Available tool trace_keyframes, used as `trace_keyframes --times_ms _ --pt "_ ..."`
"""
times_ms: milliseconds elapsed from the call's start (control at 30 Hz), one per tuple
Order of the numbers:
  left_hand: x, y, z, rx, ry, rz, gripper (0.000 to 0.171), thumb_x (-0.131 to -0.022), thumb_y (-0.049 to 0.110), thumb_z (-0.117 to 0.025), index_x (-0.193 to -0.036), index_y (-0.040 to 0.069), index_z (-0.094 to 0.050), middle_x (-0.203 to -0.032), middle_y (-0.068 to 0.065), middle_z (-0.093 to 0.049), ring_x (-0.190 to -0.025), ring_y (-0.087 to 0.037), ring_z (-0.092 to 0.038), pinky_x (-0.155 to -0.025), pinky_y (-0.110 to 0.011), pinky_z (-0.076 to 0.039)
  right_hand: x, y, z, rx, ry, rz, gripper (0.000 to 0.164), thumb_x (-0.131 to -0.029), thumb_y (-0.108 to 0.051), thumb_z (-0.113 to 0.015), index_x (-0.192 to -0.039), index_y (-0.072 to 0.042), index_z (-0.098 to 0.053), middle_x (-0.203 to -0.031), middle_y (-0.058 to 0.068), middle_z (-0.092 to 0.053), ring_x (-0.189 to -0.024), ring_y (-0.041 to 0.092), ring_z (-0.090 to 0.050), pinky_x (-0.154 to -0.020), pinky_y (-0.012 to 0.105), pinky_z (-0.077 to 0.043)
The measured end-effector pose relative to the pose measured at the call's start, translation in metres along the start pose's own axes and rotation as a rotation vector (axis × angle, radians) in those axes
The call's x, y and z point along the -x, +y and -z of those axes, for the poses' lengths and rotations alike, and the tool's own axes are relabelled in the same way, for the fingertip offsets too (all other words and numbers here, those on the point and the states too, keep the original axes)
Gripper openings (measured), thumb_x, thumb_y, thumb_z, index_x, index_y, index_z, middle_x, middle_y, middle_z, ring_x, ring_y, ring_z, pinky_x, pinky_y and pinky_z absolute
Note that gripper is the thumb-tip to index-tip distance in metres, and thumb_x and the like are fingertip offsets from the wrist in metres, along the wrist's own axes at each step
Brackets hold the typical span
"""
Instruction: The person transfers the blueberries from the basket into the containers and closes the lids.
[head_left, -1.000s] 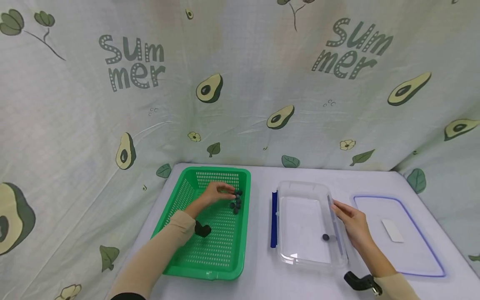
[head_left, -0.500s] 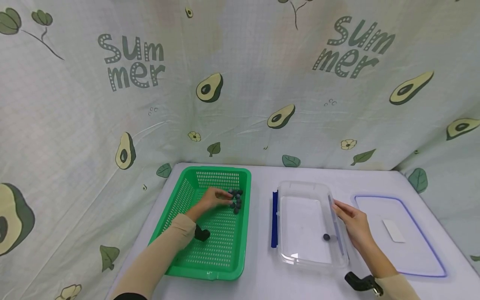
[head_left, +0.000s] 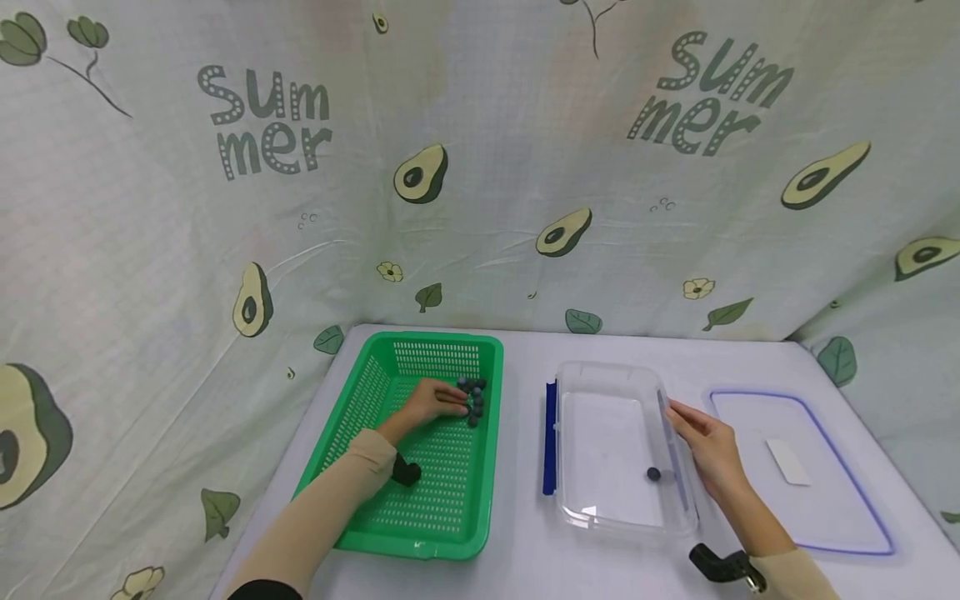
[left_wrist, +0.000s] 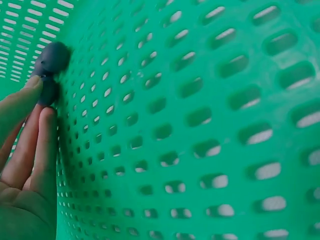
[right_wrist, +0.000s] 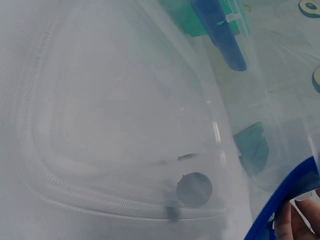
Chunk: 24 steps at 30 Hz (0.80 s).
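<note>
In the head view, my left hand (head_left: 429, 402) reaches into the green perforated basket (head_left: 491, 500). Several dark blueberries (head_left: 477, 398) cluster by its right wall. From the left wrist, thumb and fingertips pinch a blueberry (left_wrist: 48, 91), and another berry (left_wrist: 55, 56) sits just beyond it. My right hand (head_left: 708, 446) holds the right edge of a clear plastic container (head_left: 607, 442), its fingers at the blue latch flap (right_wrist: 285, 200). One blueberry (head_left: 654, 474) lies on the container floor, seen through the plastic in the right wrist view.
A clear lid with a blue seal (head_left: 840, 500) lies at the right of the table, a white rectangle (head_left: 787, 462) on it. Another blue latch flap (head_left: 551, 437) hangs out on the container's left side. A patterned curtain (head_left: 480, 233) stands behind the table.
My left hand has shifted slightly down and toward me among the blueberries, and its fingertips have closed in on one. My right hand and the container have stayed put.
</note>
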<state>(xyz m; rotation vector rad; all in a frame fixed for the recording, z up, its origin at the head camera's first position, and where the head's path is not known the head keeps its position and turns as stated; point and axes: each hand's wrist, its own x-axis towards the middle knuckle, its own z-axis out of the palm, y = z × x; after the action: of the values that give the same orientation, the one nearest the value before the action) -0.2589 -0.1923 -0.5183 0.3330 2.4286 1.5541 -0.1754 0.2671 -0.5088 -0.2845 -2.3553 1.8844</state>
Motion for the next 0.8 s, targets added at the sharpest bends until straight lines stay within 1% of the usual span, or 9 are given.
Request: trace_keyframes --times_ms 67,133,167,233,433,467,567,667,800 --pt "-0.0007 -0.0005 -0.0013 -0.012 0.003 -0.010 0.026 -0.083 -0.002 -0.079 -0.106 -0.010 -0.072 -0.100 -0.020 -0.073 -0.095 -0.030 -0.072 -0.081 -0.031 -0.057 -0.0006 -0.0002 0.0001 0.006 0.003 0.002 0.060 -0.097 -0.031 -0.068 -0.137 0.009 -0.052 -0.097 -0.033 -0.061 -0.095 -0.014 -0.053 -0.078 0.006 -0.045" --pt "-0.0015 -0.0004 -0.0020 -0.019 0.001 -0.006 0.024 -0.083 -0.001 -0.079 -0.105 -0.009 -0.073 -0.099 -0.019 -0.074 -0.094 -0.028 -0.072 -0.080 -0.031 -0.058 -0.0011 -0.0004 0.0004 0.015 0.011 0.002 0.059 -0.097 -0.031 -0.068 -0.137 0.009 -0.052 -0.096 -0.033 -0.061 -0.093 -0.013 -0.054 -0.077 0.006 -0.045" --pt "-0.0045 -0.0052 -0.0029 -0.026 0.008 -0.003 0.023 -0.083 0.000 -0.080 -0.104 -0.006 -0.074 -0.098 -0.016 -0.074 -0.092 -0.024 -0.072 -0.079 -0.029 -0.057 -0.0014 -0.0004 0.0007 0.019 0.016 0.002 0.058 -0.097 -0.031 -0.068 -0.137 0.009 -0.053 -0.095 -0.033 -0.061 -0.093 -0.013 -0.055 -0.077 0.006 -0.045" --pt "-0.0053 -0.0053 -0.0044 -0.042 0.011 -0.018 0.021 -0.083 0.000 -0.080 -0.102 -0.006 -0.074 -0.097 -0.015 -0.074 -0.091 -0.023 -0.072 -0.077 -0.029 -0.057 -0.0016 0.0001 0.0014 0.021 0.019 0.003 0.058 -0.097 -0.031 -0.069 -0.136 0.009 -0.053 -0.095 -0.033 -0.061 -0.092 -0.013 -0.055 -0.077 0.006 -0.045" --pt "-0.0065 -0.0032 -0.0056 -0.083 0.029 -0.031 0.017 -0.083 0.002 -0.080 -0.098 -0.004 -0.076 -0.094 -0.012 -0.075 -0.087 -0.019 -0.072 -0.076 -0.028 -0.057 -0.0027 0.0005 0.0018 0.011 0.018 0.009 0.060 -0.096 -0.033 -0.069 -0.136 0.009 -0.053 -0.095 -0.033 -0.060 -0.094 -0.014 -0.053 -0.077 0.006 -0.045" --pt "-0.0064 -0.0024 -0.0052 -0.081 0.031 -0.022 0.016 -0.083 0.003 -0.080 -0.098 -0.003 -0.076 -0.094 -0.011 -0.075 -0.088 -0.019 -0.072 -0.077 -0.028 -0.057 -0.0030 0.0005 0.0016 0.011 0.019 0.010 0.060 -0.096 -0.033 -0.069 -0.136 0.009 -0.053 -0.095 -0.034 -0.060 -0.094 -0.014 -0.053 -0.077 0.006 -0.045" --pt "-0.0055 -0.0007 -0.0039 -0.084 0.027 -0.026 0.017 -0.084 0.005 -0.080 -0.099 -0.003 -0.076 -0.095 -0.011 -0.075 -0.090 -0.020 -0.072 -0.081 -0.031 -0.057 -0.0030 0.0011 0.0015 0.010 0.016 0.009 0.060 -0.096 -0.032 -0.069 -0.136 0.009 -0.053 -0.095 -0.033 -0.061 -0.094 -0.014 -0.053 -0.077 0.006 -0.045" --pt "-0.0055 0.0009 -0.0016 -0.087 0.025 -0.007 0.018 -0.084 0.008 -0.081 -0.100 0.001 -0.077 -0.096 -0.008 -0.076 -0.093 -0.019 -0.072 -0.087 -0.035 -0.055 -0.0029 0.0017 0.0013 0.006 0.017 0.006 0.060 -0.096 -0.032 -0.069 -0.136 0.010 -0.053 -0.095 -0.034 -0.060 -0.094 -0.015 -0.053 -0.078 0.005 -0.045" --pt "-0.0070 0.0042 0.0027 -0.107 0.040 0.003 0.018 -0.084 0.012 -0.082 -0.100 0.004 -0.078 -0.097 -0.005 -0.076 -0.097 -0.019 -0.070 -0.093 -0.040 -0.052 -0.0028 0.0022 0.0011 0.005 0.013 0.002 0.061 -0.096 -0.033 -0.069 -0.136 0.010 -0.053 -0.096 -0.034 -0.060 -0.095 -0.016 -0.053 -0.078 0.005 -0.044"
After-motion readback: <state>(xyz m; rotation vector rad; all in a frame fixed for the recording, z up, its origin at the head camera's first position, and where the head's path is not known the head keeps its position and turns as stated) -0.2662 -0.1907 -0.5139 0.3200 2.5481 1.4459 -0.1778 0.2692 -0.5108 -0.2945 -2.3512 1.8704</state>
